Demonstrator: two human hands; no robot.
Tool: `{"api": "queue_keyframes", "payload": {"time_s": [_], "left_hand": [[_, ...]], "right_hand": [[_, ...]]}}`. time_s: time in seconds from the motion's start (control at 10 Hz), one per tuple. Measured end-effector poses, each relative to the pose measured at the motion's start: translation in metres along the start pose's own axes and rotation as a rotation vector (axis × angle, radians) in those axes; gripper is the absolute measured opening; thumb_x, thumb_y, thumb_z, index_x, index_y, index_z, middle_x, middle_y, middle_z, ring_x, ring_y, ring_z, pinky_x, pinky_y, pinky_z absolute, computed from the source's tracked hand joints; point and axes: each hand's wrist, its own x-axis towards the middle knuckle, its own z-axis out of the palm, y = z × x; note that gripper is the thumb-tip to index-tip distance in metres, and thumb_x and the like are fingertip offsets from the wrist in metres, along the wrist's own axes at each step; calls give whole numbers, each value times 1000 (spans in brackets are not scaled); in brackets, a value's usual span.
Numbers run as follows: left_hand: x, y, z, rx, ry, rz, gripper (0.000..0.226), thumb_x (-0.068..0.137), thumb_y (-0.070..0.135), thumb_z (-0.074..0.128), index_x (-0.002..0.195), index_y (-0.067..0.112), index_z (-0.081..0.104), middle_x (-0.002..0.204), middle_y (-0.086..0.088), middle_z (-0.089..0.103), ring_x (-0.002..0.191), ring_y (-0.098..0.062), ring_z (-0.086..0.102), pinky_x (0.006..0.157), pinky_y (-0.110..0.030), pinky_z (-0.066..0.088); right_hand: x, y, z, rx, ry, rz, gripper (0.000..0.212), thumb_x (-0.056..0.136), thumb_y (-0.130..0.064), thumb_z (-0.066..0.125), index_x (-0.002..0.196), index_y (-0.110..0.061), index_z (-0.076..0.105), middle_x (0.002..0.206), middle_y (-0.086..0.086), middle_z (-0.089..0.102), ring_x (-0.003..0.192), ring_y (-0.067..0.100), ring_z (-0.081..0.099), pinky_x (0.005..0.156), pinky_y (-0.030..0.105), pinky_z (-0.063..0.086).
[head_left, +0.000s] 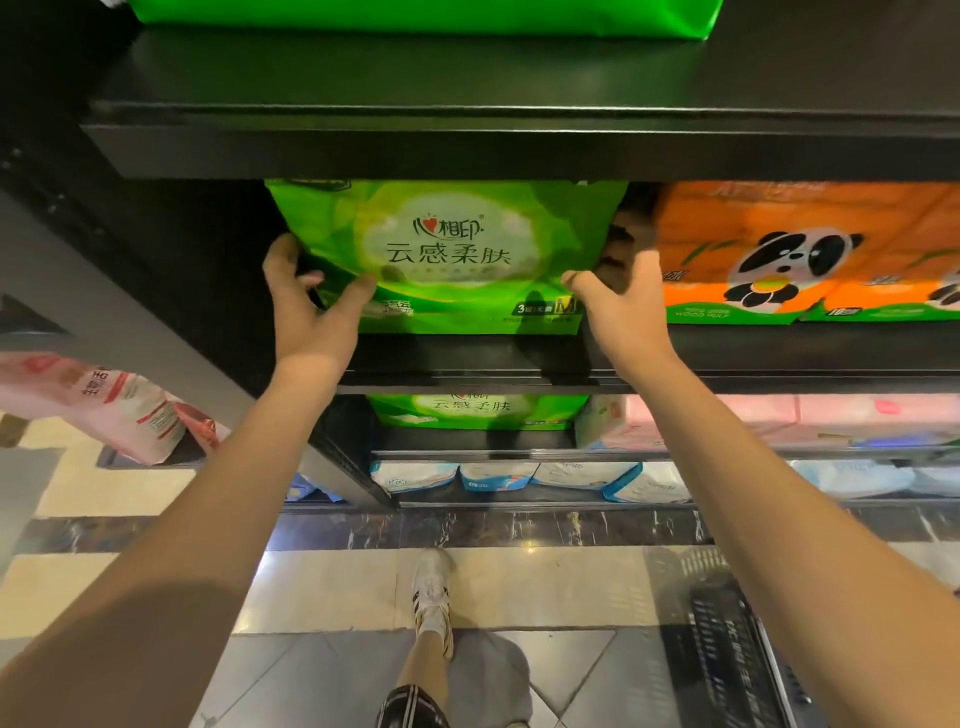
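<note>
A large green tissue pack (447, 249) with Chinese lettering stands on a black shelf (779, 358), under another black shelf board. My left hand (306, 306) grips the pack's lower left corner, thumb on its front and fingers round its left side. On the opposite side my right hand (623, 306) holds the lower right edge, thumb pressed on the front, fingers reaching into the gap beside it.
An orange tissue pack with a panda (800, 249) sits right of the green one. Below are another green pack (478, 410), pink packs (779, 421) and blue-white packs (498, 475). A pink bag (104, 405) lies at left. A dark basket (737, 649) stands on the tiled floor beside my shoe (431, 592).
</note>
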Motion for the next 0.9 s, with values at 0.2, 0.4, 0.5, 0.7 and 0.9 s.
{"api": "queue_keyframes", "payload": {"time_s": [0.2,0.4,0.5,0.7,0.9], "left_hand": [[4,6,5,21,6,-60,85,92,18,76,159,15,26,159,-6,15,140,-19,36,115,-23,36],[9,-2,-13,200,-89,-37,92,93,19,74,164,23,15,162,-8,11,144,-24,35,113,-21,29],[14,-4,-19,353,-144,-18,95,94,20,73,165,23,10,162,-8,11,145,-26,36,116,-27,30],[13,7,-36,676,-218,6,90,97,24,66,165,24,7,166,-7,8,141,-37,42,115,-47,38],[-2,31,-48,806,-256,36,70,96,24,64,156,14,30,157,-9,27,134,-35,46,105,-47,46]], "right_hand": [[-2,-8,10,-17,-67,4,59,91,-14,73,143,-17,44,117,-15,63,105,-3,59,88,10,48],[-4,-2,9,-177,-100,-118,65,92,-7,71,150,-11,41,117,-14,61,95,-26,54,78,-5,38],[-2,-3,6,-283,-105,-169,59,94,-11,69,147,-11,44,112,-14,59,95,-15,58,81,4,41],[-5,-12,1,-711,-131,-237,36,94,-26,66,122,-5,57,110,18,63,103,37,60,80,39,50],[-25,-30,-11,-841,-132,-232,42,95,-30,67,129,-8,54,120,16,60,111,40,59,82,42,50]]}}
